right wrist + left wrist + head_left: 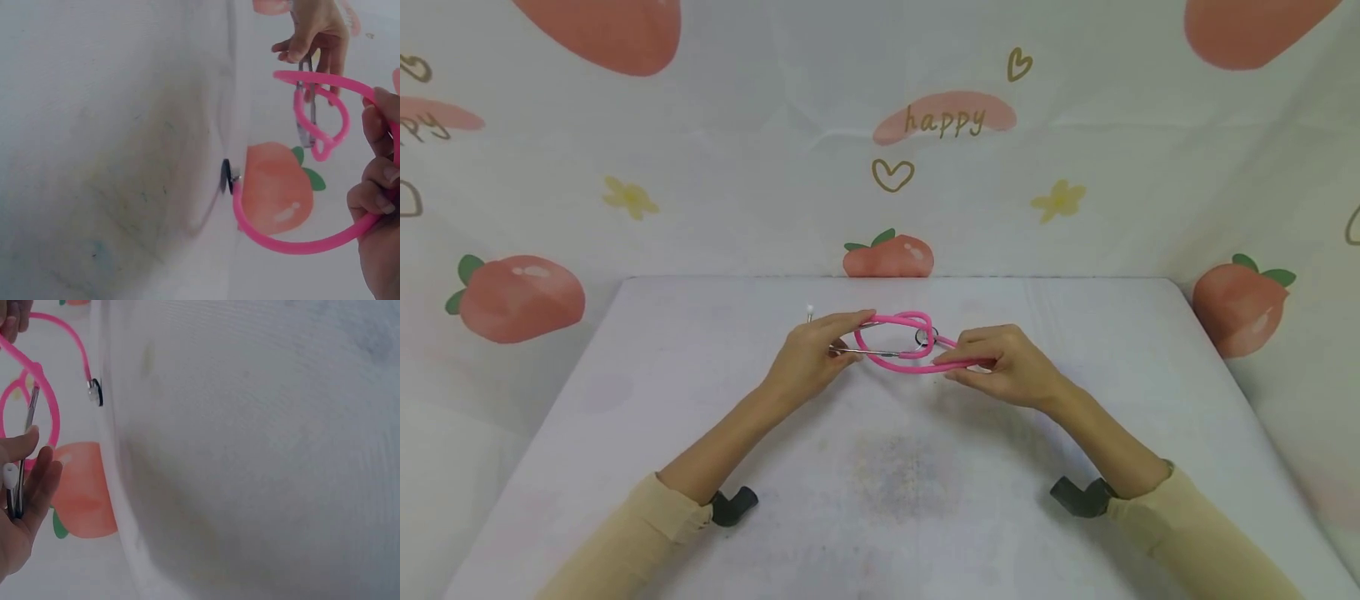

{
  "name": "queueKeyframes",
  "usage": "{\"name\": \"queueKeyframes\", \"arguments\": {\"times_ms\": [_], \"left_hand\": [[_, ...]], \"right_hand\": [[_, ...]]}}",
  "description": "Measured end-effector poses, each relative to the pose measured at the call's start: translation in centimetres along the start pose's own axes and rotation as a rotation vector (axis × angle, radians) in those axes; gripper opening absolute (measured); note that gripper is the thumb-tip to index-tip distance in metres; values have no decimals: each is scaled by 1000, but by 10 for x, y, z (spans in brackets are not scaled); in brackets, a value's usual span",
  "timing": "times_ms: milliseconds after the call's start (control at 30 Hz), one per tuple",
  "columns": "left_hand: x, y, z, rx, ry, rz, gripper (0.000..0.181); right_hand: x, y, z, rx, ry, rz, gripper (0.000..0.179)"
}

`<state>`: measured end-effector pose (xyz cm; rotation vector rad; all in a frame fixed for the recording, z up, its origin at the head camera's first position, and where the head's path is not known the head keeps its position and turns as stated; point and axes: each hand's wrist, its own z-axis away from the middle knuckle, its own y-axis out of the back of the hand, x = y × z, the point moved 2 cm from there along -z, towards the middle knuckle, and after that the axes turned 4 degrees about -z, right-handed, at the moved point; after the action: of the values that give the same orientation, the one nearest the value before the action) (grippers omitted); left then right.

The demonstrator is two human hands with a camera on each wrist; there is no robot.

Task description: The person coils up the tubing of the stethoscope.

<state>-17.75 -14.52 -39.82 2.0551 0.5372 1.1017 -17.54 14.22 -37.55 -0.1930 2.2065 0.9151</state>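
So the pink stethoscope (913,369) is up over the surface (895,533), stretched between both hands. Left hand (807,354) has its fingers around the metal ear tubes (880,353), right hand (1009,367) is pinching the looped pink tubing. Chest piece (235,177) dangles off the tubing's end, can't tell if it's touching down.

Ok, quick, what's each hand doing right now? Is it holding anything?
Left hand: closed, holding the stethoscope's metal ear tubes.
Right hand: closed, holding the pink tubing.
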Motion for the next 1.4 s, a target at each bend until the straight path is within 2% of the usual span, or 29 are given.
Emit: {"name": "queueKeyframes", "arguments": {"times_ms": [333, 533, 733, 933, 1033, 1233, 1400], "left_hand": [[0, -16, 1, -28, -4, -30, 71], [0, -18, 3, -50, -6, -28, 69], [2, -19, 4, -69, -2, -41, 66], [5, -21, 4, -96, -10, -35, 66], [7, -22, 4, -123, -13, -35, 65], [10, -22, 6, -125, -55, -49, 72], [11, -21, 7, -114, -97, -52, 71]], "right_hand": [[-2, 5, -9, -4, 13, -92, 30], [-3, 11, -14, 20, 11, -119, 27], [-2, 14, -17, 4, -16, -117, 27], [-2, 14, -25, 1, -3, -130, 31], [-1, 16, -28, 14, -38, -161, 29], [6, 22, -32, 56, -213, -225, 20], [8, 25, -36, 38, -224, -241, 23]]}}
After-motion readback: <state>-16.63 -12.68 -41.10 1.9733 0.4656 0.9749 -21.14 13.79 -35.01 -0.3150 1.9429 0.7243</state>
